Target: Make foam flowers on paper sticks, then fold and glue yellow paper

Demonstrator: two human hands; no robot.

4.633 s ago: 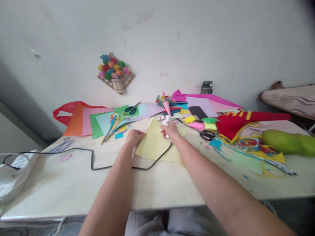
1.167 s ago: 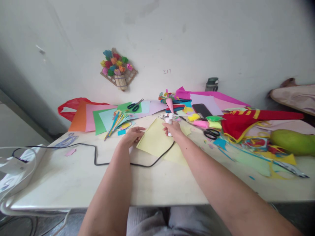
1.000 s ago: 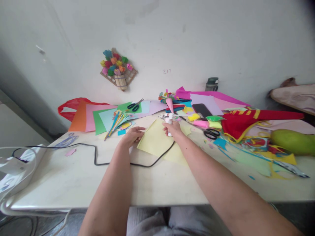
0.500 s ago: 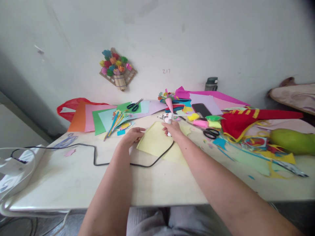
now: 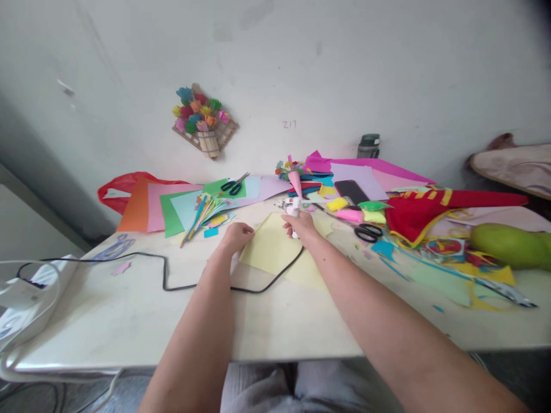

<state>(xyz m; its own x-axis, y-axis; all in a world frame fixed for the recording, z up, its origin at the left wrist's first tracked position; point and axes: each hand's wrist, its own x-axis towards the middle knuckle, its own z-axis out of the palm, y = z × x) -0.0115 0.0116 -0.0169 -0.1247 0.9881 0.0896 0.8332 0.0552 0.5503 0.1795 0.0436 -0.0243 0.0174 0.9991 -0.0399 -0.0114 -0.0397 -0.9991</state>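
Note:
A white hot glue gun [image 5: 294,207] is gripped in my right hand [image 5: 303,223], its nozzle pointing left. From its handle a black cord [image 5: 275,282] loops over the table to the left. Below the gun lies a sheet of pale yellow paper [image 5: 269,246], folded or layered along its left edge. My left hand [image 5: 237,236] is beside that left edge, fingers curled together. Whatever its fingertips pinch, if anything, is too small to make out.
Paper strips [image 5: 200,215], black-handled scissors [image 5: 233,186] and coloured sheets [image 5: 172,206] lie behind on the left. To the right are a phone [image 5: 350,192], more scissors [image 5: 368,232], red cloth [image 5: 413,215] and a green fruit [image 5: 508,245]. A power strip [image 5: 47,287] sits far left.
My left hand has shifted slightly right, and its fingers have drawn closer together at the paper's edge. My right hand with the glue gun stays almost in place.

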